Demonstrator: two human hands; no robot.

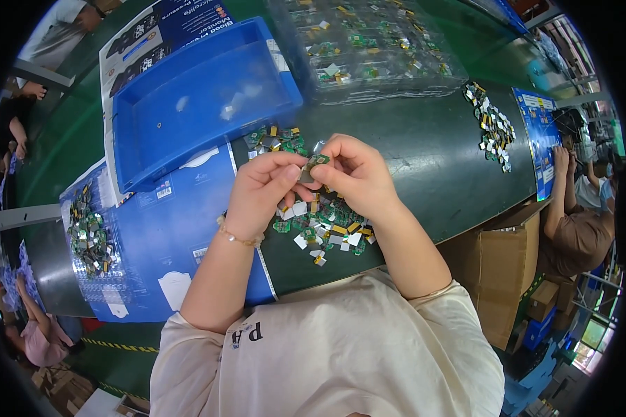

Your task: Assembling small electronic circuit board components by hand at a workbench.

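Both hands meet over the dark green worktop, pinching one small green circuit board [318, 160] between them. My left hand [270, 187], with a bracelet at the wrist, grips the board's left side by its fingertips. From the right, my right hand [355, 172] has thumb and index finger closed on the same board. Just below the hands lies a loose pile of small circuit boards with white and silver parts [330, 226]. More of these boards [277, 141] lie behind my left hand. The fingers partly hide the held board.
A blue plastic tray [135, 163] stands at the far left on printed blue card sheets [174, 222]. Stacked clear blister trays [379, 90] full of boards stand at the back. Further board piles lie at left [90, 236] and right [494, 128]. A cardboard box [501, 271] sits beside the table.
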